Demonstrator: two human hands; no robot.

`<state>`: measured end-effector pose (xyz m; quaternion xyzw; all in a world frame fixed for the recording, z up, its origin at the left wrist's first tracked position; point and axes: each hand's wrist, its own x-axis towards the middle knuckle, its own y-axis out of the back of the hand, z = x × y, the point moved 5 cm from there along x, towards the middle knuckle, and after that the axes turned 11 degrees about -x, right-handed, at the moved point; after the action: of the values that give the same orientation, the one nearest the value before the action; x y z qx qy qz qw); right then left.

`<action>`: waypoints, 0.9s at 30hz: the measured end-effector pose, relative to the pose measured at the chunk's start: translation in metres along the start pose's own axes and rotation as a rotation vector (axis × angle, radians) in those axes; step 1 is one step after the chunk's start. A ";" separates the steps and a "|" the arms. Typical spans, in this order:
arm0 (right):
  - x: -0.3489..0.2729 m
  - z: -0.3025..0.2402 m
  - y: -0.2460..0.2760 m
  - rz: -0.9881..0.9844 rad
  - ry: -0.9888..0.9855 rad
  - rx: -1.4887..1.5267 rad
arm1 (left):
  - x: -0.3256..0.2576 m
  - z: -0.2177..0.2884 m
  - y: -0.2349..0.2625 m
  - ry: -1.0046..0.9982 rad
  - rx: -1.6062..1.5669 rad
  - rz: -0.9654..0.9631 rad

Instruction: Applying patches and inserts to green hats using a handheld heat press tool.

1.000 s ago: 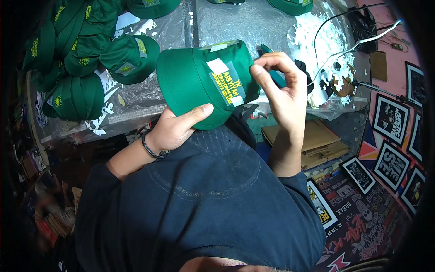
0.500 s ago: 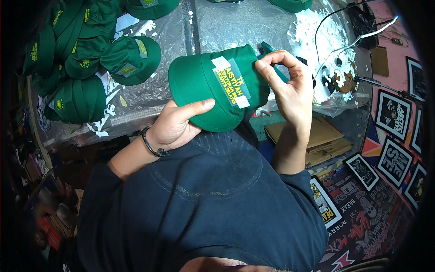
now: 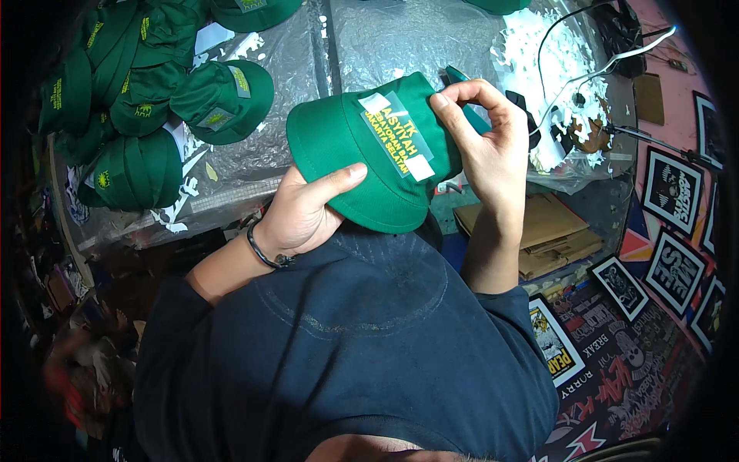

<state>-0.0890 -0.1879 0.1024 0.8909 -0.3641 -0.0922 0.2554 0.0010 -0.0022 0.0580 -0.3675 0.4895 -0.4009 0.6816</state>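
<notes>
A green bucket hat (image 3: 327,127) is held up in front of my chest, over the table's near edge. On its front lies a clear film (image 3: 399,138) with yellow lettering, with a small white piece at each end. My left hand (image 3: 304,219) grips the brim from the near left, thumb on top and fingers hidden underneath. At the crown's right side, my right hand (image 3: 493,138) pinches the cloth between thumb and forefinger, the other fingers curled. Behind those fingers shows part of a dark teal object (image 3: 456,75) whose kind I cannot make out.
Several green hats (image 3: 142,92) with yellow prints are heaped at the left of the plastic-covered table (image 3: 392,46). White scraps (image 3: 531,58) spread at the far right, crossed by cables (image 3: 616,61). Folded cardboard (image 3: 554,227) lies below the table's right side, near framed pictures (image 3: 673,189) on the wall.
The hat has tilted slightly, its near brim edge now lower and farther right. Both hands keep their holds, nearly in place. The view has shifted a little.
</notes>
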 end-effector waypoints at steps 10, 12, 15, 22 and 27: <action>-0.003 -0.012 -0.001 0.253 0.275 -0.148 | -0.001 0.001 0.000 -0.090 -0.005 -0.025; -0.019 -0.021 0.001 0.425 0.511 -0.235 | -0.001 0.002 0.002 -0.112 -0.001 -0.022; -0.047 -0.034 -0.015 0.283 0.679 -0.372 | -0.002 0.005 0.003 -0.174 -0.007 -0.033; -0.064 -0.023 -0.040 0.273 0.611 -0.561 | -0.002 0.005 -0.001 -0.236 0.028 -0.075; -0.059 -0.028 -0.042 0.265 0.583 -0.549 | -0.004 0.008 0.001 -0.233 0.010 -0.101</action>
<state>-0.0963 -0.1107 0.1033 0.7240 -0.3499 0.1036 0.5854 0.0079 0.0021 0.0608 -0.4325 0.3858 -0.3918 0.7146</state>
